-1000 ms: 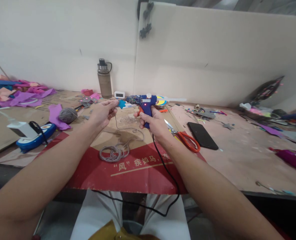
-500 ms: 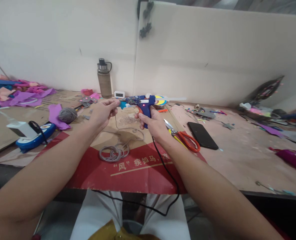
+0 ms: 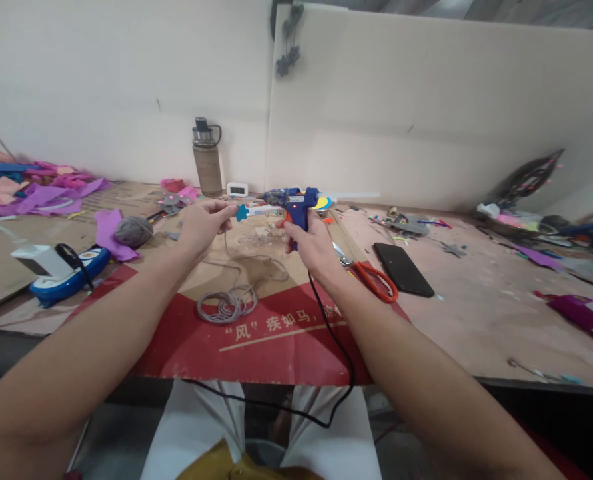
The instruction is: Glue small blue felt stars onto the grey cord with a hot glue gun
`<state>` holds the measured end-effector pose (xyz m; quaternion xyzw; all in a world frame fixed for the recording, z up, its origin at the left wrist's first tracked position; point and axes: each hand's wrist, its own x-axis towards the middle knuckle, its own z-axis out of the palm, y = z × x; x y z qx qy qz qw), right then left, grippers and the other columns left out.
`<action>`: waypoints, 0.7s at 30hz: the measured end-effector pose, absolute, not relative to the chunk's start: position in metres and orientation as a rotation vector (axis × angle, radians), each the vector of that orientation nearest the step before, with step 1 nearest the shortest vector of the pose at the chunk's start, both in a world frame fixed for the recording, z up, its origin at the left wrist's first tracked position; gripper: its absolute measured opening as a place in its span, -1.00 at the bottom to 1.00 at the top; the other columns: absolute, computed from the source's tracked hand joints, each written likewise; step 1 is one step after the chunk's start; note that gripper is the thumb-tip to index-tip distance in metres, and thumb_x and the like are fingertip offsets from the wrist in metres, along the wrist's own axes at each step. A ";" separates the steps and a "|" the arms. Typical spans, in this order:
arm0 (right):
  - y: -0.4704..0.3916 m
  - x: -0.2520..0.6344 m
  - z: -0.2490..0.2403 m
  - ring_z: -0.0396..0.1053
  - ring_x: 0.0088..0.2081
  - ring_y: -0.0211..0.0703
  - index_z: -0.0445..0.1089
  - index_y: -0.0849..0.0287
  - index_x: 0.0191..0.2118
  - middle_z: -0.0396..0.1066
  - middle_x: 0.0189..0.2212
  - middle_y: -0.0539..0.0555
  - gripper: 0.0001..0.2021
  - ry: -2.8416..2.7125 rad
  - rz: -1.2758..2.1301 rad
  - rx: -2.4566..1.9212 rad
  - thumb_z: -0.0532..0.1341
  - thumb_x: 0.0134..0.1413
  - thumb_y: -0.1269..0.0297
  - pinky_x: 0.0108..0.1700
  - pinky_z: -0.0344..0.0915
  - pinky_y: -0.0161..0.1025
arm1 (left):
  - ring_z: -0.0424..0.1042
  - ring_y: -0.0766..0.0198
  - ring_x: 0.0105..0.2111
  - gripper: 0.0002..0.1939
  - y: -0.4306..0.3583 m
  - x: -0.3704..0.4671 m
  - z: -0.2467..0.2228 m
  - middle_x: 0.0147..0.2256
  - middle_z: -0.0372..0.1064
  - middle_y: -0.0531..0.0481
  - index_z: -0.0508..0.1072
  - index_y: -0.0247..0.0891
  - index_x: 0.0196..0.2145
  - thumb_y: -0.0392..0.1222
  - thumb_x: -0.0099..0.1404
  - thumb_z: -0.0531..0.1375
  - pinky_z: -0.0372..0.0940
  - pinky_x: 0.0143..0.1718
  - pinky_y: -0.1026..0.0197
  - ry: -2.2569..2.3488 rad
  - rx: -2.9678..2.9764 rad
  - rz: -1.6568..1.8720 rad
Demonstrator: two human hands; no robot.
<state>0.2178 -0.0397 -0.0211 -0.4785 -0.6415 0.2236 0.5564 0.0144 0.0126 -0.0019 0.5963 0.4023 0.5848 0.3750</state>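
Note:
My right hand [image 3: 310, 241] is wrapped round the handle of a blue hot glue gun [image 3: 297, 208], its nozzle pointing left and a clear glue stick [image 3: 353, 195] jutting from the back. Between the fingertips of my left hand [image 3: 209, 227] is a small blue felt star [image 3: 242, 213]. A short gap separates the nozzle from the star. Grey cord [image 3: 226, 305] runs down from near my left fingers to a loose coil on the red sheet [image 3: 191, 353]. The black cable of the glue gun hangs over the table edge.
Orange-handled scissors [image 3: 376, 281] and a black phone [image 3: 403, 269] lie to the right. Behind stand a water bottle [image 3: 207, 160] and a small white clock [image 3: 237, 190]. On the left are a grey yarn ball [image 3: 133, 231], a blue power strip [image 3: 71, 279] and felt scraps [image 3: 51, 198].
The glue gun has moved right, away from my left fingers, so its nozzle is now apart from the blue star. My left hand still pinches the star.

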 end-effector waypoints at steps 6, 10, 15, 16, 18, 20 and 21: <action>-0.011 0.232 -0.033 0.40 -0.30 0.05 0.37 0.19 -0.41 0.41 -0.43 0.21 -0.90 -1.626 0.502 -1.618 0.16 -0.07 0.29 -0.20 0.28 0.00 | 0.30 0.41 -0.62 -0.86 0.007 0.022 0.000 -0.61 0.37 0.00 0.47 -0.34 -0.49 -0.22 0.02 0.32 0.09 -0.61 0.36 0.870 1.355 1.401; -0.016 0.230 -0.032 0.28 -0.01 0.35 0.38 0.30 -0.37 0.36 -0.17 0.50 -0.75 -1.662 0.037 -1.893 0.24 -0.06 0.17 0.01 0.10 0.28 | 0.36 0.37 -0.49 -0.87 0.008 0.023 -0.001 -0.50 0.45 0.00 0.51 -0.30 -0.47 -0.19 0.03 0.31 0.17 -0.47 0.33 0.980 1.530 1.511; -0.030 0.208 -0.017 0.33 -0.17 -0.02 0.22 0.16 -0.39 0.37 -0.31 0.18 -0.82 -1.564 0.194 -1.476 0.11 0.08 0.15 -0.04 0.21 -0.01 | 0.30 0.36 -0.48 -0.94 0.006 0.021 0.000 -0.45 0.46 0.03 0.54 -0.24 -0.46 -0.22 0.08 0.27 0.18 -0.43 0.28 1.191 2.020 1.667; -0.032 0.199 -0.015 0.33 -0.25 -0.11 0.17 0.13 -0.38 0.36 -0.35 0.10 -0.82 -1.491 0.373 -1.358 0.13 0.06 0.14 -0.10 0.25 -0.08 | 0.28 0.37 -0.50 -0.94 0.004 0.021 0.001 -0.45 0.46 0.03 0.54 -0.23 -0.45 -0.24 0.09 0.26 0.17 -0.45 0.28 1.187 2.100 1.685; -0.034 0.180 -0.014 0.34 -0.29 -0.20 0.13 0.10 -0.33 0.34 -0.35 0.01 -0.76 -1.351 0.722 -1.121 0.19 -0.02 0.14 -0.17 0.28 -0.18 | 0.27 0.38 -0.51 -0.93 0.000 0.023 0.000 -0.45 0.44 0.04 0.54 -0.22 -0.43 -0.28 0.10 0.23 0.17 -0.45 0.28 1.139 2.230 1.711; -0.034 0.164 -0.015 0.36 -0.32 -0.26 0.06 0.07 -0.29 0.34 -0.36 -0.05 -0.69 -1.191 0.966 -0.910 0.24 -0.09 0.20 -0.20 0.30 -0.23 | 0.29 0.37 -0.49 -0.92 -0.004 0.025 -0.001 -0.44 0.44 0.03 0.53 -0.23 -0.42 -0.30 0.11 0.22 0.18 -0.43 0.28 1.103 2.312 1.711; -0.034 0.159 -0.016 0.36 -0.35 -0.29 0.04 0.06 -0.27 0.33 -0.38 -0.08 -0.67 -1.135 1.062 -0.831 0.24 -0.10 0.23 -0.22 0.32 -0.24 | 0.30 0.37 -0.49 -0.92 -0.006 0.027 -0.002 -0.44 0.44 0.03 0.53 -0.23 -0.41 -0.30 0.11 0.22 0.19 -0.42 0.28 1.104 2.331 1.698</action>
